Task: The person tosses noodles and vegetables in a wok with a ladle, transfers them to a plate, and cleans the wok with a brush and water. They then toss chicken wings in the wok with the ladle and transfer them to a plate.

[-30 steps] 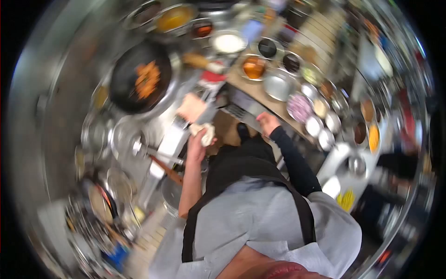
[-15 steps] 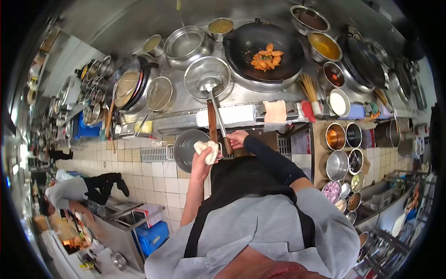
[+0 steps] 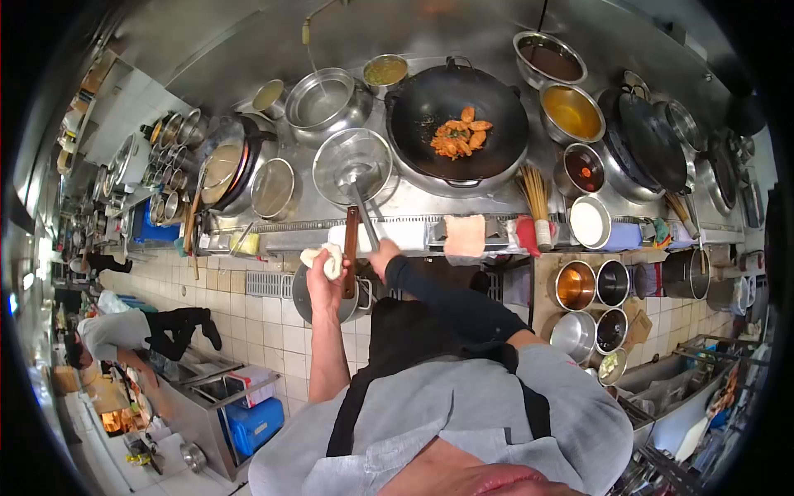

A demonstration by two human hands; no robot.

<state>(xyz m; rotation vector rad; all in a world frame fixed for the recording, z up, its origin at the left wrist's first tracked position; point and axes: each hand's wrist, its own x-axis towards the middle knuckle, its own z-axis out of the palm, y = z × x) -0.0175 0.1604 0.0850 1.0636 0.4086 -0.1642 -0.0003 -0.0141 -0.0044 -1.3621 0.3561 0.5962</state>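
My left hand (image 3: 329, 283) is closed on a crumpled white cloth (image 3: 311, 256), just left of a wooden handle (image 3: 351, 240). That handle belongs to a round mesh strainer (image 3: 329, 186) lying on the steel counter. My right hand (image 3: 383, 258) grips a metal ladle (image 3: 367, 225) by its handle, and the ladle's bowl sits inside the strainer. Right behind the strainer, a large black wok (image 3: 504, 120) holds cooked orange-brown pieces of food (image 3: 461, 136). My right fingers are partly hidden by the back of the hand.
Sauce bowls, including one of yellow liquid (image 3: 571, 116), stand right of the wok. A bamboo brush (image 3: 538, 207) and a pink cloth (image 3: 464, 236) are along the counter's front edge. Below my left hand stands a metal pot (image 3: 304, 302). Another person (image 3: 116, 335) bends at a far-left counter.
My right hand has moved left and further up the ladle handle. My left hand with the cloth is now left of the strainer handle. The whole view has shifted slightly.
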